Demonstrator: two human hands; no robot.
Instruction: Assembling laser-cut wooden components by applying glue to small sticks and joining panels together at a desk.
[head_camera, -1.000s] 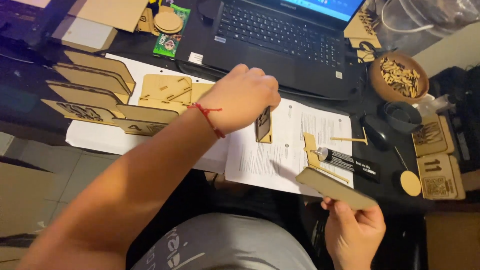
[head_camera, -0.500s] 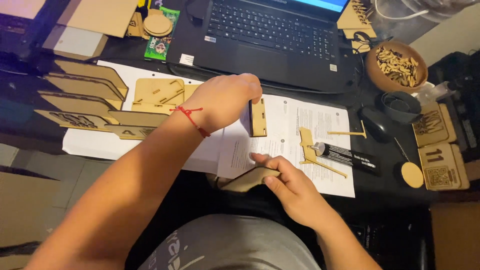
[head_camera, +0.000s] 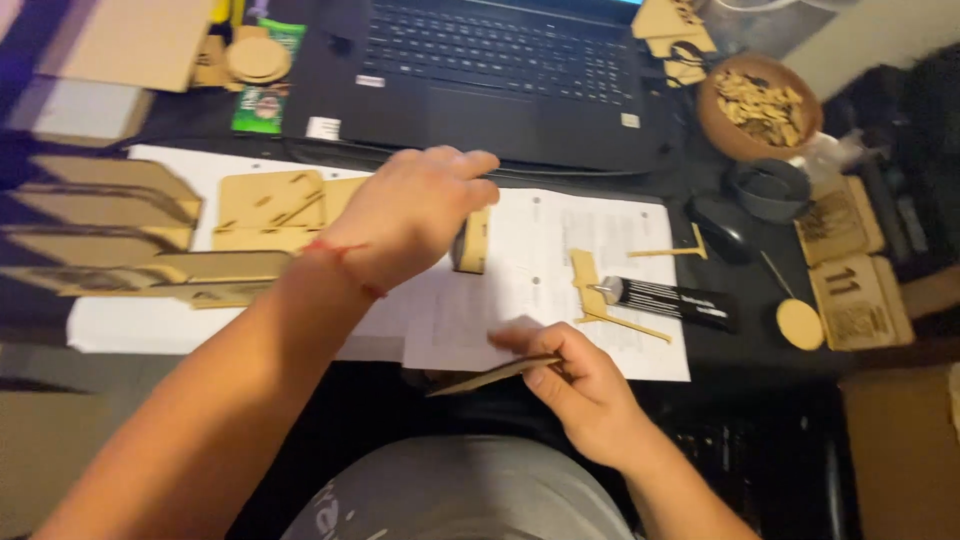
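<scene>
Near the front edge of the white printed paper sheet (head_camera: 560, 260), right hand (head_camera: 580, 385) pinched a thin flat brown wooden strip (head_camera: 490, 375), held edge-on and nearly level. Left hand (head_camera: 415, 215) hovered over the sheet's left part, fingers curled on a small upright tan wooden piece (head_camera: 472, 240). Black glue tube (head_camera: 668, 300) lay on the sheet's right side.

Laptop (head_camera: 500, 70) behind paper sheets (head_camera: 590, 270), glue tube (head_camera: 665, 300) on them, bowl (head_camera: 758, 105) to the right.
</scene>
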